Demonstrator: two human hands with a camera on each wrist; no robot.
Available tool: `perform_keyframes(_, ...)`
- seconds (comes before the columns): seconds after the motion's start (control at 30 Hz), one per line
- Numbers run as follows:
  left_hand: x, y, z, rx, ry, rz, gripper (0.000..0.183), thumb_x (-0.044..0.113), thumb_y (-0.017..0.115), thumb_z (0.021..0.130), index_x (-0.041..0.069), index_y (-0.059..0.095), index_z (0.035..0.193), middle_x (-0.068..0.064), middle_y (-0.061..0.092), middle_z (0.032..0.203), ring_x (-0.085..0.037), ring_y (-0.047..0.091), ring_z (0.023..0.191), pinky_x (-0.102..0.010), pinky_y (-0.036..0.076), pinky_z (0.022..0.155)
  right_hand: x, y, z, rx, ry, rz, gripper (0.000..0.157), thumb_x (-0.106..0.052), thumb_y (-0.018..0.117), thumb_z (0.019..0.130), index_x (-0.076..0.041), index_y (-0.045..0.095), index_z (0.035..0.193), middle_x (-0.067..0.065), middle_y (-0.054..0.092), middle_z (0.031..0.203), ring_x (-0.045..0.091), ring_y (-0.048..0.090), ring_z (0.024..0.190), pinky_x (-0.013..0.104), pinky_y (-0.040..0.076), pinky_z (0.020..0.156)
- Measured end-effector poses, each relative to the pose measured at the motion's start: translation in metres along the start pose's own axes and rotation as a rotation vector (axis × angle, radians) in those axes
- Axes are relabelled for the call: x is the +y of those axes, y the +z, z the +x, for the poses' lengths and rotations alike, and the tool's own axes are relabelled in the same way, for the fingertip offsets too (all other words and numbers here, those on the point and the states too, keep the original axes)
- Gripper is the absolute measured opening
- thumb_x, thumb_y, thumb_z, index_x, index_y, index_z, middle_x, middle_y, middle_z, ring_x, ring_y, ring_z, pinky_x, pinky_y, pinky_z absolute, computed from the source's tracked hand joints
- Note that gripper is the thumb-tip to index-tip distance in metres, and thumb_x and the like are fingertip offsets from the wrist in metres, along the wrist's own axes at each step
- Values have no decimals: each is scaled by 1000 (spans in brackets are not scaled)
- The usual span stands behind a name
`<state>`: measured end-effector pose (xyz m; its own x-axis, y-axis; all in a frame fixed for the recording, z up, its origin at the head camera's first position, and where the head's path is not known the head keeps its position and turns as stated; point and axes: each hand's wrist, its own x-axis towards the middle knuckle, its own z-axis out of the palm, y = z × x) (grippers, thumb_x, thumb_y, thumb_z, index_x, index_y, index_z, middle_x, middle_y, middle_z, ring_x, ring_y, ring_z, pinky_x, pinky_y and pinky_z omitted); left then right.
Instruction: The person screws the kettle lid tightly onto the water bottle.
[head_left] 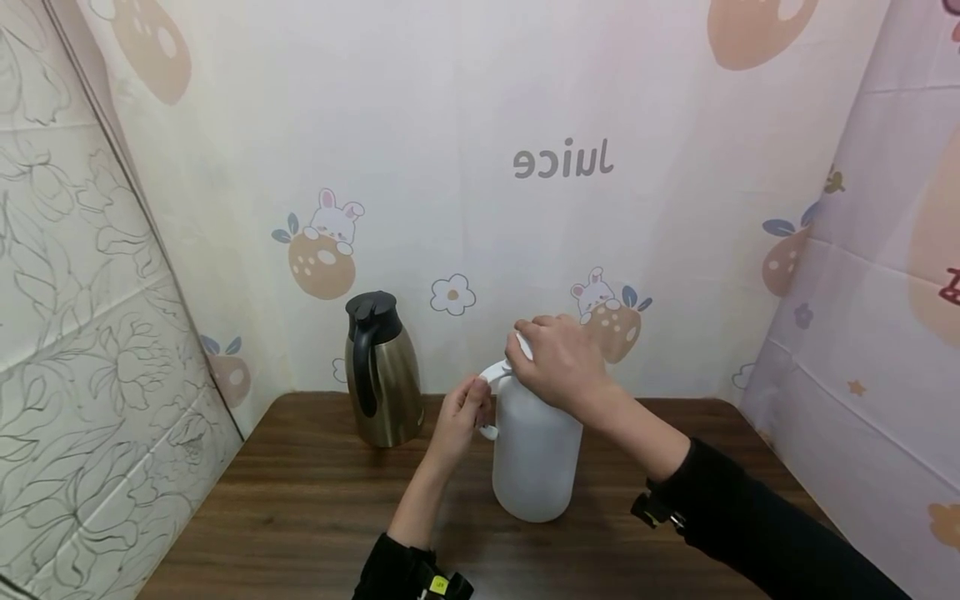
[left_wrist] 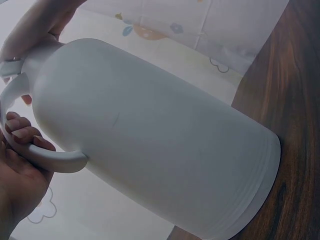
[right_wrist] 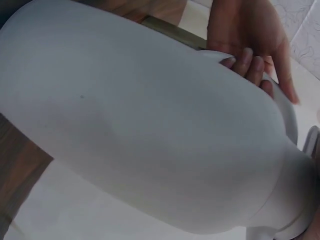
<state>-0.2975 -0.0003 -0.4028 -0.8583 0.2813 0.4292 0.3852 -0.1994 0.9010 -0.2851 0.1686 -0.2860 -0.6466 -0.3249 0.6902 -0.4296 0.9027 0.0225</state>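
Observation:
A white vacuum jug (head_left: 536,467) stands on the wooden table, its handle toward the left. My left hand (head_left: 459,417) grips that handle; in the left wrist view its fingers (left_wrist: 25,134) curl through the handle loop (left_wrist: 60,161). From above, my right hand (head_left: 562,365) holds the jug's white lid (head_left: 522,346), covering most of it. In the right wrist view the jug's body (right_wrist: 140,115) fills the middle, and the left hand's fingertips (right_wrist: 245,65) show behind it at the handle.
To the left, near the back of the table (head_left: 300,500), stands a gold metal vacuum jug (head_left: 397,387) with a black lid and handle. A printed cloth (head_left: 450,208) hangs right behind the table, with further cloths at both sides.

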Motion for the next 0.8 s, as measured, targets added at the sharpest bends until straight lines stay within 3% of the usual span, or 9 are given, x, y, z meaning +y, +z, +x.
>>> perform_keyframes(0.17, -1, 1, 0, -7, 8, -1, 51, 38, 37, 108, -9, 47, 94, -2, 42, 73, -16, 41, 65, -26, 36, 59, 1, -11, 0, -158, 10, 34, 54, -47, 44, 100, -6, 69, 122, 18, 71, 115, 36, 66, 97, 51, 58, 74)
perform_keyframes(0.27, 0, 1, 0, -11, 25, -3, 48, 33, 37, 109, -11, 46, 94, -3, 41, 73, -16, 40, 64, -27, 36, 59, 7, -21, 1, -271, -7, 89, 62, -54, 39, 101, -7, 62, 133, 19, 63, 131, 37, 58, 116, 56, 52, 91)
perform_keyframes(0.33, 0, 1, 0, -12, 34, -3, 47, 31, 37, 109, -12, 46, 94, -3, 41, 72, -16, 40, 63, -28, 36, 60, 15, -26, 1, -302, -46, 121, 62, -57, 38, 101, -10, 59, 137, 18, 58, 137, 34, 53, 124, 57, 49, 97)
perform_keyframes(0.43, 1, 1, 0, -10, 42, -7, 46, 31, 37, 109, -11, 46, 92, -3, 41, 72, -16, 40, 63, -28, 37, 60, 30, -27, 2, -252, -177, 176, 53, -51, 45, 100, -14, 61, 135, 14, 57, 139, 29, 49, 128, 55, 47, 100)
perform_keyframes(0.53, 0, 2, 0, -2, 42, -2, 47, 34, 37, 109, -8, 46, 90, -3, 41, 71, -15, 40, 63, -27, 36, 59, 46, -20, 4, -112, -372, 236, 41, -38, 57, 96, -14, 65, 128, 12, 62, 131, 25, 52, 124, 52, 51, 94)
perform_keyframes(0.63, -2, 2, 0, 2, 45, -2, 47, 35, 37, 108, -6, 46, 89, -2, 40, 70, -15, 40, 62, -27, 36, 58, 57, -9, 6, 2, -556, 295, 40, -29, 62, 89, -10, 67, 124, 14, 65, 124, 26, 56, 117, 50, 54, 89)
perform_keyframes(0.7, -2, 2, 0, 1, 47, -4, 46, 35, 37, 109, -5, 46, 88, -2, 40, 70, -15, 39, 62, -27, 36, 58, 60, -2, 5, 40, -634, 317, 41, -27, 62, 87, -8, 67, 123, 15, 66, 122, 27, 58, 115, 50, 55, 87)
perform_keyframes(0.8, -2, 1, 0, -4, 44, -8, 45, 34, 36, 109, -4, 45, 88, -1, 40, 70, -15, 39, 62, -27, 35, 58, 61, 6, 4, 48, -677, 345, 42, -27, 60, 87, -7, 67, 124, 13, 66, 122, 27, 58, 115, 49, 55, 89)
